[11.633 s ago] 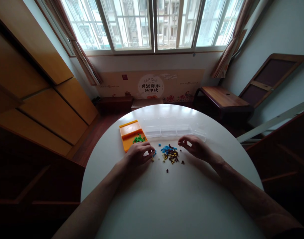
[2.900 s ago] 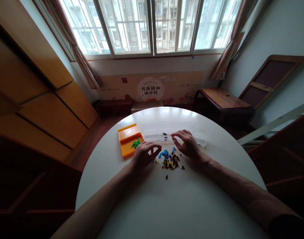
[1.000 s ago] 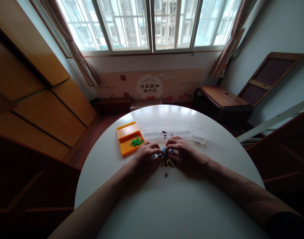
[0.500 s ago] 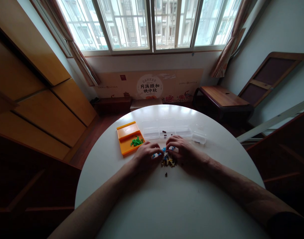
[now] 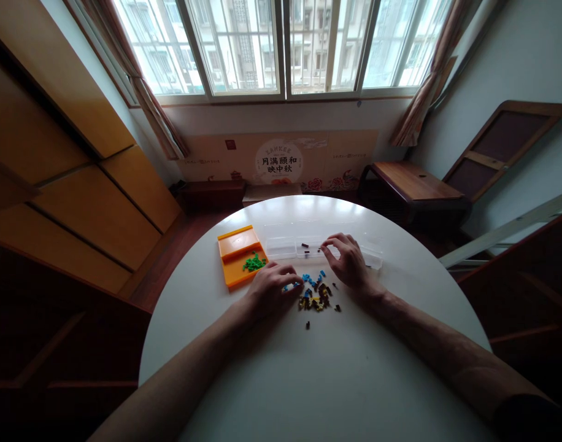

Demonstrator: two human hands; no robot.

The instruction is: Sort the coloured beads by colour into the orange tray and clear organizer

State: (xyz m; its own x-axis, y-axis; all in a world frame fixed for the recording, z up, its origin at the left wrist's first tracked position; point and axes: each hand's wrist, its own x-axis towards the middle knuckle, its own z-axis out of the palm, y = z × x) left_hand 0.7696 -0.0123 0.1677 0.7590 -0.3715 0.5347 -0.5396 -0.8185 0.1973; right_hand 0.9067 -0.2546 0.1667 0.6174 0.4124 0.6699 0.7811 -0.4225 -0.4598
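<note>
My left hand (image 5: 272, 286) rests on the table beside a small heap of blue toy bricks (image 5: 312, 280), its thumb and index finger close together. Whether a brick is between those fingertips is hidden. My right hand (image 5: 348, 261) is over the near edge of a clear plastic compartment box (image 5: 281, 248), thumb and index finger pinched at its middle compartment. What they hold, if anything, is too small to name. Just in front of the blue bricks is a pile of yellow and dark brown bricks (image 5: 315, 302). Dark brown bricks (image 5: 305, 245) also lie in the box.
An orange tray (image 5: 230, 276) with green bricks (image 5: 254, 263) stands to the left of the box. A single dark brick (image 5: 307, 325) lies nearer me on the round white table (image 5: 281, 380). A wooden side table (image 5: 414, 181) stands beyond, at right.
My right hand has moved from the brick pile, forward and right to the clear box, uncovering blue and brown bricks. My left hand has stayed nearly in place.
</note>
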